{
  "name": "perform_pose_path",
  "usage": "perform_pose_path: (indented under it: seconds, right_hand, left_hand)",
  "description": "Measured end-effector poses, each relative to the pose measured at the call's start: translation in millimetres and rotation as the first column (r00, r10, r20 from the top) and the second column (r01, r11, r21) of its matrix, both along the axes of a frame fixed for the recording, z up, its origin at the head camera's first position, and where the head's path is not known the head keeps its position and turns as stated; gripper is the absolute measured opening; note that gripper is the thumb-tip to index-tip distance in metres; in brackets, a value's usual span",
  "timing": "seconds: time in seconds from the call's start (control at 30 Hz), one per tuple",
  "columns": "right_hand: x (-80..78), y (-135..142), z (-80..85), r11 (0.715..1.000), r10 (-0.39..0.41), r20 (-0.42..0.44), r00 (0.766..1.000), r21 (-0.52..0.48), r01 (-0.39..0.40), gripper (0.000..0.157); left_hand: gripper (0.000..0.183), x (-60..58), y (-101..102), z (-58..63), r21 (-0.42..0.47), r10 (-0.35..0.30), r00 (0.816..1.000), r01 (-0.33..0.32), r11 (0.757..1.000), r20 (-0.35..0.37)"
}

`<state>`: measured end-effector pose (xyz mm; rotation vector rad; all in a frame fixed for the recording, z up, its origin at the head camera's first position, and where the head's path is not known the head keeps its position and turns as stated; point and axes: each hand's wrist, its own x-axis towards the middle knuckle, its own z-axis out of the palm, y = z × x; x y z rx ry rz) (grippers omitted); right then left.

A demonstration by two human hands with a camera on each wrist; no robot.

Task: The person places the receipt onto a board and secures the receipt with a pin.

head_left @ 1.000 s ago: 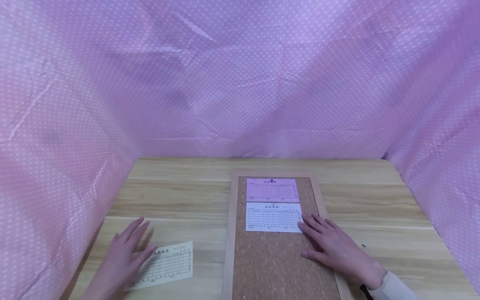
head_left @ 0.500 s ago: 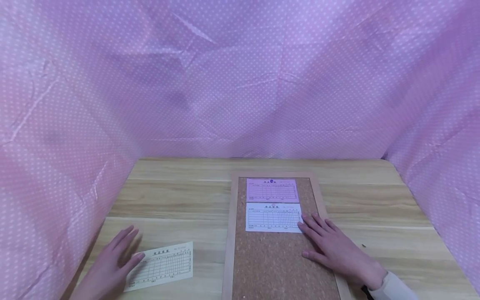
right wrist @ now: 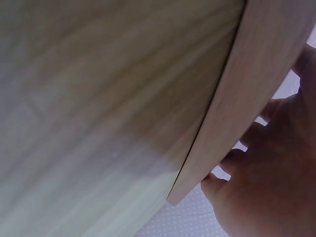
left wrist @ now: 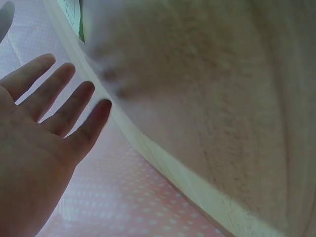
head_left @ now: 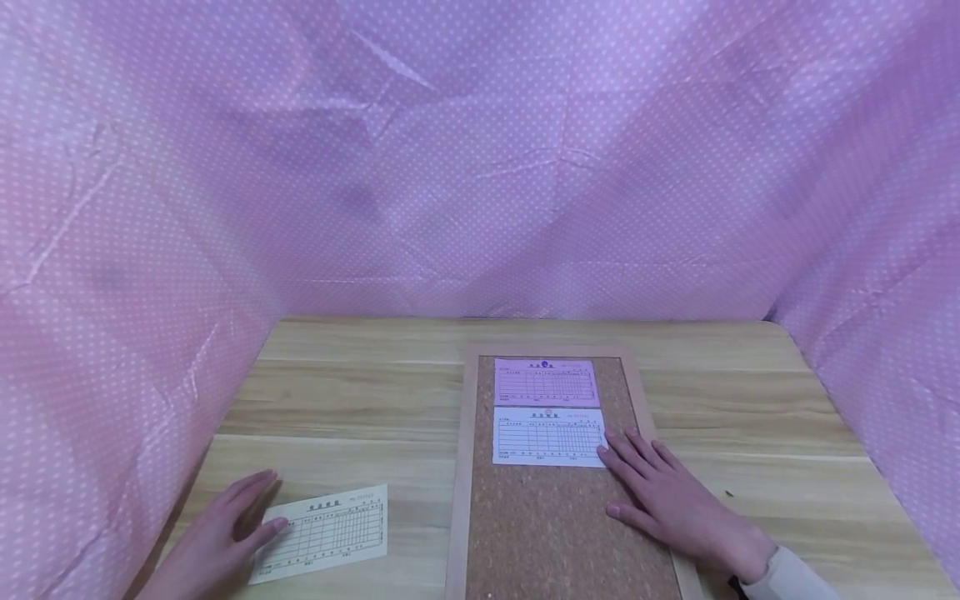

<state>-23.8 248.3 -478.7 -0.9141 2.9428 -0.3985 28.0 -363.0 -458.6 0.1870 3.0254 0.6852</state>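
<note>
Left hand [head_left: 213, 533] is hanging wide, thumb over cream slip [head_left: 333, 533], which is lying at 8 o'clock from white slip [head_left: 547, 446]; contact, can't tell. Right hand [head_left: 678, 504] is resting on board [head_left: 547, 542], fingers spread, tips at white slip's 3 o'clock edge. Pink slip [head_left: 521, 383] is sitting at white's 12. Probably the pickup step for cream; next likely needing a thumb-finger pinch. Counting three slips, one board.
</note>
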Motion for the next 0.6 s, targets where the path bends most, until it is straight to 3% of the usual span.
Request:
perform_pose_path:
  seconds: [0.27, 0.6]
  right_hand:
    - [0.8, 1.0, -5.4, 0.999, 0.036, -0.087, 0.996, 0.029, -0.034, 0.066]
    - [0.3, 2.0, -6.0, 0.999, 0.037, -0.080, 0.996, 0.031, -0.035, 0.067]
  left_hand:
    - [0.073, -3.0, -0.6, -0.2, -0.066, 0.013, 0.997, -0.008, 0.998, 0.080]
    - [0.074, -6.4, -6.9, -7.6, -0.094, -0.042, 0.998, 0.046, 0.994, 0.050]
